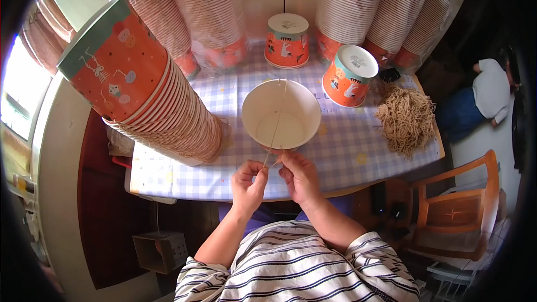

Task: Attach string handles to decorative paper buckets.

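both hands, left hand [248,182] and right hand [298,176], have fingers pinched closed on a thin string [275,128] crossing the open white cup [281,113] on the desk [347,145]; keep the string taut, pinches close together.

Table [347,151] with blue checked cloth carries an open white cup [281,114]; behind it two inverted orange cups [287,40], right a string bundle [405,118], left stacked cups [162,106].

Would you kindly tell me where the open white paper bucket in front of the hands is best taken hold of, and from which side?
Grip the white paper bucket at its near rim, coming from the person's side. Its mouth is open and tilted toward the camera, and a thin string crosses the opening, so keep beside it.
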`<state>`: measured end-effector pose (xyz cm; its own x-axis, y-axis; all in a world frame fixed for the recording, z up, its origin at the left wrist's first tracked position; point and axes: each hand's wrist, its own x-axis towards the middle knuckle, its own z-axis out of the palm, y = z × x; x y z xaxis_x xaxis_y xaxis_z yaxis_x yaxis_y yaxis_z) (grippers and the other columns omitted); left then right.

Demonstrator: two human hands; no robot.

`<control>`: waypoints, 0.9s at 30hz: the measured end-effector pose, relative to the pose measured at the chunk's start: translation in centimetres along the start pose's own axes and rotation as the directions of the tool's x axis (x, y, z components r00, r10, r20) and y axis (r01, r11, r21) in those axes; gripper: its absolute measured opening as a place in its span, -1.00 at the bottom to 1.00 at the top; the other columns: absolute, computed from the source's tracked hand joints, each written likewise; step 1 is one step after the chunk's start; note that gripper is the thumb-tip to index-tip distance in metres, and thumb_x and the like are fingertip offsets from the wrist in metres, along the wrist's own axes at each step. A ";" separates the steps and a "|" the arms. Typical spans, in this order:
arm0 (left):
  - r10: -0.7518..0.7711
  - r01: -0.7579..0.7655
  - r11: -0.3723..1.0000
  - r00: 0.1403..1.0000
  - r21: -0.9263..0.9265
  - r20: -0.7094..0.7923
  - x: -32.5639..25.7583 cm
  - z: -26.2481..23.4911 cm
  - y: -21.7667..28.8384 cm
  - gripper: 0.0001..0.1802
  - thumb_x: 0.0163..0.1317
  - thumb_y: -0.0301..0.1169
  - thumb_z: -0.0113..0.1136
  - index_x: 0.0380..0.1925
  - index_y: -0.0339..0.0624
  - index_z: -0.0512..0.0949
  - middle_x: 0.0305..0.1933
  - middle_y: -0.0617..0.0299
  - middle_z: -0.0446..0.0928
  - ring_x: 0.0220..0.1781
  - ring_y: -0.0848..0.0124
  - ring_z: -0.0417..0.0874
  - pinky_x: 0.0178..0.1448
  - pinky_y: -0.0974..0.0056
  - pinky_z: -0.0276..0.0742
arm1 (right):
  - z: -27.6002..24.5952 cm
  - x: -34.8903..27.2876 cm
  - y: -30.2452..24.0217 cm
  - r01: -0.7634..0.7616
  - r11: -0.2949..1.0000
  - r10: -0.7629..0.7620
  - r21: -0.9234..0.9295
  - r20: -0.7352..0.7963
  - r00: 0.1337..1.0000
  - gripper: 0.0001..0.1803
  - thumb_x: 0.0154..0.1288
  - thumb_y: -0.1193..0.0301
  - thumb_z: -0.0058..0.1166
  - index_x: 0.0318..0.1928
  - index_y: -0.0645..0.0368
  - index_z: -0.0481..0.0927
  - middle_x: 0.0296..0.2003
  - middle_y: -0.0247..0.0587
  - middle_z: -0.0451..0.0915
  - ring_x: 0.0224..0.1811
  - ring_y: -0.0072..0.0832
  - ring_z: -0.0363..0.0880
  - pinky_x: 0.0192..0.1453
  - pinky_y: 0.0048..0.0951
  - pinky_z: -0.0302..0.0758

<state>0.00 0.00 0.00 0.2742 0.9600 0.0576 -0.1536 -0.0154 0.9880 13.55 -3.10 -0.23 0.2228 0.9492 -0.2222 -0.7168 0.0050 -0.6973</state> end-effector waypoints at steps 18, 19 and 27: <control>0.517 -0.579 0.570 0.804 0.583 0.293 1.3 1.7 2.2 -0.63 0.00 -0.63 0.19 -0.12 -0.21 0.50 -0.14 0.04 0.56 -0.21 0.12 0.62 -0.17 0.20 0.55 | -0.3 0.4 -0.1 0.095 0.994 -0.094 -0.045 0.018 0.995 -0.86 0.26 0.39 0.17 -0.24 0.20 0.59 -0.35 -0.40 0.62 -0.54 -0.79 0.25 -0.46 -0.69 0.19; 0.551 -0.594 0.534 0.784 0.602 0.285 1.7 1.5 1.8 -0.68 0.05 -0.61 0.17 -0.13 -0.21 0.50 -0.19 0.07 0.57 -0.24 0.09 0.61 -0.19 0.16 0.53 | -0.3 0.5 -0.2 0.067 0.997 -0.067 -0.041 0.020 0.998 -0.86 0.25 0.41 0.16 -0.23 0.19 0.59 -0.36 -0.42 0.61 -0.54 -0.79 0.26 -0.46 -0.69 0.19; 0.517 -0.564 0.546 0.809 0.619 0.282 1.1 1.3 1.1 -0.75 0.02 -0.62 0.18 -0.24 -0.22 0.53 -0.34 0.09 0.55 -0.35 0.11 0.58 -0.28 0.15 0.50 | 0.0 0.3 -0.4 0.054 0.997 -0.053 -0.061 0.020 0.998 -0.87 0.25 0.43 0.16 -0.21 0.18 0.60 -0.33 -0.42 0.61 -0.52 -0.78 0.29 -0.45 -0.68 0.22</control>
<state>1.42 0.68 1.35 0.4097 0.6895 0.5973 0.3495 -0.7235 0.5954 13.90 -2.86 -0.01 0.2469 0.9537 -0.1716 -0.6618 0.0366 -0.7488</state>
